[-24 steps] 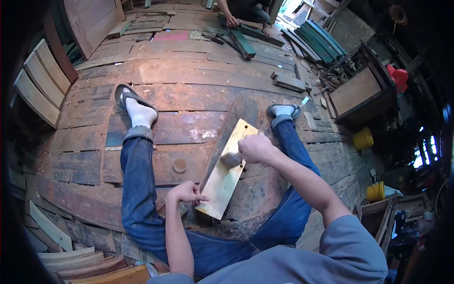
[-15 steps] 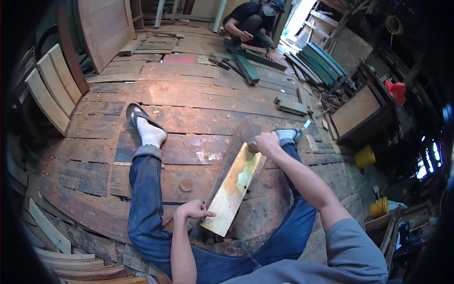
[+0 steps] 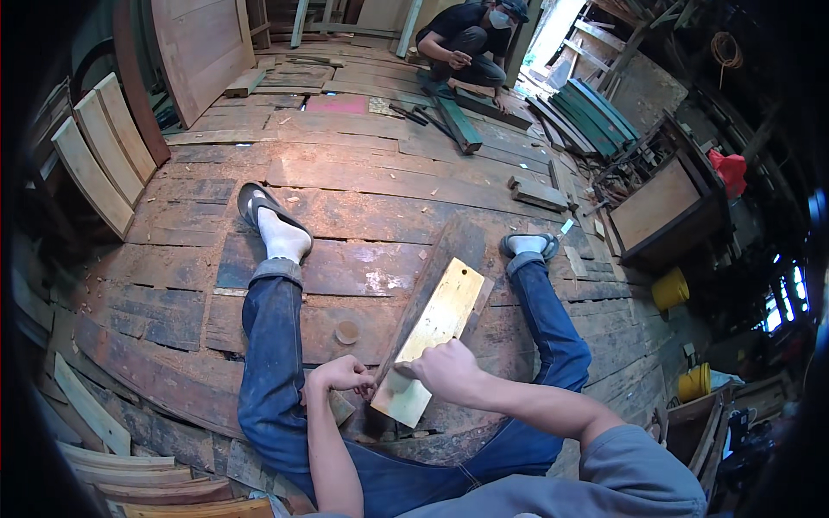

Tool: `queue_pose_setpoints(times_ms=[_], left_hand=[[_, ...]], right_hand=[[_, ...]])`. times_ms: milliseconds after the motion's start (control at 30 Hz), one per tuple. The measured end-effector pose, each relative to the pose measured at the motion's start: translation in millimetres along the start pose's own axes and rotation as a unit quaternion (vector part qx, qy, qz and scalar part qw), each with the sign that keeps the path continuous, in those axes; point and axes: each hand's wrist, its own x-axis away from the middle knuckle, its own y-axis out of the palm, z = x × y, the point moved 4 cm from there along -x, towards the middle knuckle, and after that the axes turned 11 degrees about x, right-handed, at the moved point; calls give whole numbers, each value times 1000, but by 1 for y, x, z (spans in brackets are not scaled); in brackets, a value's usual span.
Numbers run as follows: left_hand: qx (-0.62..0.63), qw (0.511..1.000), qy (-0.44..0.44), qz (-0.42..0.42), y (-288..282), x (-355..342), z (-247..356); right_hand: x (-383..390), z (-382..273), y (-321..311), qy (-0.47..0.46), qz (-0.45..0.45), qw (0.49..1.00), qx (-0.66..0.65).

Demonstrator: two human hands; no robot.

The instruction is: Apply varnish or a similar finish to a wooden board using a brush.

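Lower centre, the right hand point(image 3: 449, 371) clasps a small grey-brown block point(image 3: 403, 369) on the pale rectangular wooden board point(image 3: 445, 304); a leftward slip could knock the left hand point(image 3: 339, 375), half-curled, its hold unclear.

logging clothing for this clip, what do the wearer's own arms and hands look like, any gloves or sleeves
The left hand and right hand wear no gloves, and no watch or bracelet shows. Both forearms are bare. The right sleeve is short, plain grey-blue fabric, ending near the elbow.
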Motion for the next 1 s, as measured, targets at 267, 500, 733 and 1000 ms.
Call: queue_pose_setpoints(times_ms=[267,500,733,1000], left_hand=[[9,1000,4,29,-4,7,3],[14,1000,7,21,2,6,5],[12,998,14,59,1,4,10],[3,990,26,142,-6,6,13]], right_hand=[[-11,32,13,40,-48,997,-35],[-24,139,34,265,-3,963,54],[-29,65,40,168,-9,978,125],[21,-60,9,-8,19,1000,22]])
